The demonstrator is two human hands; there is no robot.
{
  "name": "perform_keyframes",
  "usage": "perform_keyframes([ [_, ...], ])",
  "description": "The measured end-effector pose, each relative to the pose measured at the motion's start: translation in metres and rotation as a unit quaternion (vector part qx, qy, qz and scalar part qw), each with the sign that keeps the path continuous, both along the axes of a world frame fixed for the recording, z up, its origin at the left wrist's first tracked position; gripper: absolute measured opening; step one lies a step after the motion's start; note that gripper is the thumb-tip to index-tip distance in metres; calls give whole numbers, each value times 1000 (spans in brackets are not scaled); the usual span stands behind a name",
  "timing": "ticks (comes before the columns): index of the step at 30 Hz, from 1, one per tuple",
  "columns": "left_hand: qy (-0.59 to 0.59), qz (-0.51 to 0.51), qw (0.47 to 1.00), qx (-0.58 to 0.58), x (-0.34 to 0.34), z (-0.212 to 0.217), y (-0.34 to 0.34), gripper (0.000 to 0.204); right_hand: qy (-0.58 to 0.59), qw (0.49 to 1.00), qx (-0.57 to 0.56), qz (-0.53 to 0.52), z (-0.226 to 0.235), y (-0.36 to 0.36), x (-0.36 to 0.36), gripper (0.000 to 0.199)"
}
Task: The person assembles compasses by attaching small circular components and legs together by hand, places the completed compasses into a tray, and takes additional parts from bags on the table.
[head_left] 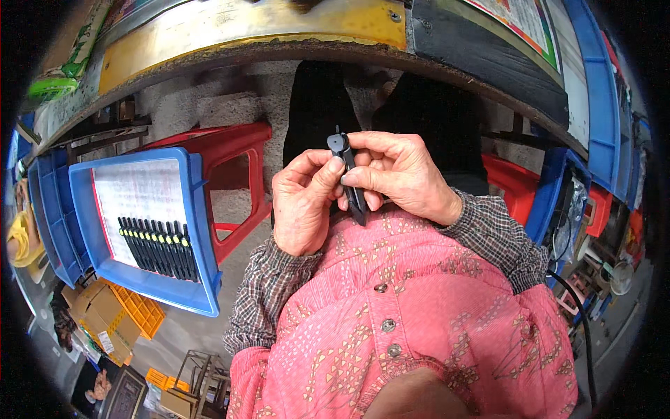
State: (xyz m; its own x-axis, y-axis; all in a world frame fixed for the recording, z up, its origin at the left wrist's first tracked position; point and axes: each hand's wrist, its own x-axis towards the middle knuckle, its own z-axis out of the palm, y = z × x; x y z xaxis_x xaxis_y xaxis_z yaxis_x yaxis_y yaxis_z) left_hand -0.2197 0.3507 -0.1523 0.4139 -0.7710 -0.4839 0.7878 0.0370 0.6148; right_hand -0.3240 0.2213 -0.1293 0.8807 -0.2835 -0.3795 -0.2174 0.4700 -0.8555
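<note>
Both my hands are raised in front of my body, closed on one slim black plastic piece. It has a rounded head with a small dot, a thin pin sticking up from it, and a tapered lower end. My left hand pinches it from the left with thumb and fingers. From the other side, my right hand grips it, its thumb across the middle and its index finger by the head. The fingers partly cover the piece, so its exact kind is unclear. Left of me, several black pieces with yellow-green spots lie in a row.
A blue tray lined with white paper holds that row. Red stools stand beside my legs. The worktable's edge curves across beyond my knees. Cardboard boxes and an orange crate are at lower left; a black cable hangs at right.
</note>
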Motion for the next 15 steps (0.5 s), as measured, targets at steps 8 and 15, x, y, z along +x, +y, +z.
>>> perform_keyframes([
  [8, -17, 1, 1000, -1, -1, -1, 0, 9, 4, 1000, -24, -2, -1, 0, -1, 36],
  [15, -82, -7, 996, 18, 0, 4, -2, 7, 11, 998, -59, 7, 3, -1, -1, 35],
])
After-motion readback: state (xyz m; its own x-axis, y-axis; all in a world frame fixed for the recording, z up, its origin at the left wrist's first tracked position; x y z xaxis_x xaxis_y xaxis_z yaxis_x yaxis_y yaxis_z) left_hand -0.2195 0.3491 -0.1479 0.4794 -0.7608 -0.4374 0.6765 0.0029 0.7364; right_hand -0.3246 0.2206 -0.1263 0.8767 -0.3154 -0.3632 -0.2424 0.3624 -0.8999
